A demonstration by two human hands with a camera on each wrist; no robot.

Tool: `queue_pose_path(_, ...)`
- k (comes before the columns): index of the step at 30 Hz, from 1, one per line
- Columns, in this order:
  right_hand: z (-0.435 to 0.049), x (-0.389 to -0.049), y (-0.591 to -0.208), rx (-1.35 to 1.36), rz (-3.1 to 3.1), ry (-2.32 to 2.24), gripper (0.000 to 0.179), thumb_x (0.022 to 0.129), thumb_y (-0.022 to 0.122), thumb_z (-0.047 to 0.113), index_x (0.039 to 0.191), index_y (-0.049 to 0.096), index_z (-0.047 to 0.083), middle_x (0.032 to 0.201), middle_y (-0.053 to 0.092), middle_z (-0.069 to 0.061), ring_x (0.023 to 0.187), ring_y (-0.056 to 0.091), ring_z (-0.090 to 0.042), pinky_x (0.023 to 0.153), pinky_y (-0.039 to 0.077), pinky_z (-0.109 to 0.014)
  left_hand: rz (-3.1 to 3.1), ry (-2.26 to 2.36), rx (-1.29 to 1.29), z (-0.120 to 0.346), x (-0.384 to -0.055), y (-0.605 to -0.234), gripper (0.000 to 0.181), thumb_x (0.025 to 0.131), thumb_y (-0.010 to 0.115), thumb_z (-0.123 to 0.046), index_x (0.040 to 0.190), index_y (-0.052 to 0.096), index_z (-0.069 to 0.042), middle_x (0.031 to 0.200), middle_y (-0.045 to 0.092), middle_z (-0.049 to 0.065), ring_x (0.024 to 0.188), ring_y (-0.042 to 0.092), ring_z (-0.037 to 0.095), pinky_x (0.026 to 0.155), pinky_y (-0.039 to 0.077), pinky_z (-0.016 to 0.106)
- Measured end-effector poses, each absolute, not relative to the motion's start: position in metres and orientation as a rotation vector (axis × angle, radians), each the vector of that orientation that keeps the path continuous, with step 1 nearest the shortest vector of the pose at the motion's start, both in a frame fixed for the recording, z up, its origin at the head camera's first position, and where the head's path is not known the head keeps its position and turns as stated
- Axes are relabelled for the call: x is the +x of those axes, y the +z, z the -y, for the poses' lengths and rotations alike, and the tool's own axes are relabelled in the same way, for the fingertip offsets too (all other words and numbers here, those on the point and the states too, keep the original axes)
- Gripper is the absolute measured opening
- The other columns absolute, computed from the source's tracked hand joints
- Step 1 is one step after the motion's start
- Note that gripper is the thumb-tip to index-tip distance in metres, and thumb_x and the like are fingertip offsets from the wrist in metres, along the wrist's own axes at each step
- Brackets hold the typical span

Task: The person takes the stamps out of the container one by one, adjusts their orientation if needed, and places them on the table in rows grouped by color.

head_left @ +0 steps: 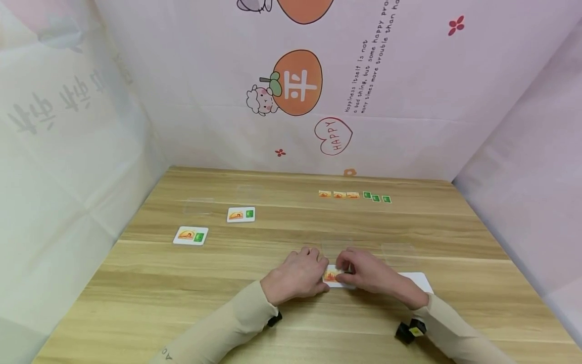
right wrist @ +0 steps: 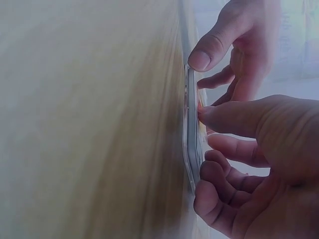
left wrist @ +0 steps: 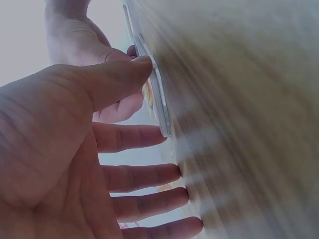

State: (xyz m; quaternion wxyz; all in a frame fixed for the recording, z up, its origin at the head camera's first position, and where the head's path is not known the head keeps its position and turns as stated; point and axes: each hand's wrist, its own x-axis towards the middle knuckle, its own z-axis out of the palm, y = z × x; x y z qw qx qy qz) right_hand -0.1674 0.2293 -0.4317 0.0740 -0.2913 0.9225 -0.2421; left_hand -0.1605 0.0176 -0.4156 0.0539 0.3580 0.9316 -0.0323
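A white card (head_left: 338,285) with a small orange picture card (head_left: 331,275) on its left part lies before me. My left hand (head_left: 300,273) holds the white card's left end between thumb and index finger, its other fingers straight on the table. In the left wrist view that thumb touches the near edge of the white card (left wrist: 159,97). My right hand (head_left: 370,273) pinches at the orange picture with thumb and index finger; its other fingers curl by the card in the right wrist view. A dark green bit shows beneath that hand, mostly hidden.
Another white card (head_left: 418,280) lies partly under the right forearm. Left, two white cards (head_left: 190,236) each bear orange and green pictures. Small orange cards (head_left: 339,195) and green cards (head_left: 376,198) lie at the back. Faint clear rectangles (head_left: 400,253) lie on the wooden table (head_left: 227,303).
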Motion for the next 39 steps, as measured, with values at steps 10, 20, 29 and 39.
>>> queue_pose_path(10,-0.226,-0.168,-0.434,-0.844,-2.778,-0.771,0.012,0.086,0.073,0.016,0.087,0.062,0.018,0.083,0.058,0.009,0.071,0.050,0.001,0.063,0.045,-0.019,-2.826,-0.112,1.088,-0.018,-0.161,-0.416,0.051,0.090,0.059,-0.059,0.121,0.061,-0.018,0.116,0.061,0.002,0.107,0.056,0.020,0.076,0.052,0.036)
queue_pose_path(20,-0.226,-0.167,-0.431,-0.820,-2.784,-0.789,0.014,0.089,0.068,0.008,0.083,0.061,0.019,0.080,0.055,0.009,0.066,0.048,-0.001,0.057,0.043,-0.020,-2.840,-0.116,1.096,-0.017,-0.159,-0.415,0.051,0.090,0.060,-0.059,0.121,0.061,-0.019,0.116,0.061,0.002,0.107,0.057,0.020,0.075,0.052,0.036)
queue_pose_path(29,-0.229,-0.167,-0.424,-0.815,-2.717,-0.840,0.014,0.090,0.068,0.009,0.085,0.061,0.019,0.081,0.057,0.008,0.067,0.051,-0.002,0.057,0.046,-0.021,-2.838,-0.125,1.109,-0.017,-0.160,-0.415,0.054,0.090,0.059,-0.059,0.125,0.060,-0.018,0.120,0.061,0.003,0.106,0.057,0.019,0.075,0.053,0.035)
queue_pose_path(39,-0.229,-0.167,-0.416,-0.822,-2.710,-0.832,0.014,0.090,0.069,0.010,0.085,0.060,0.020,0.080,0.058,0.009,0.070,0.052,-0.004,0.058,0.045,-0.021,-2.847,-0.124,1.107,-0.017,-0.160,-0.416,0.051,0.089,0.061,-0.059,0.121,0.061,-0.019,0.116,0.061,0.001,0.103,0.056,0.018,0.073,0.052,0.034)
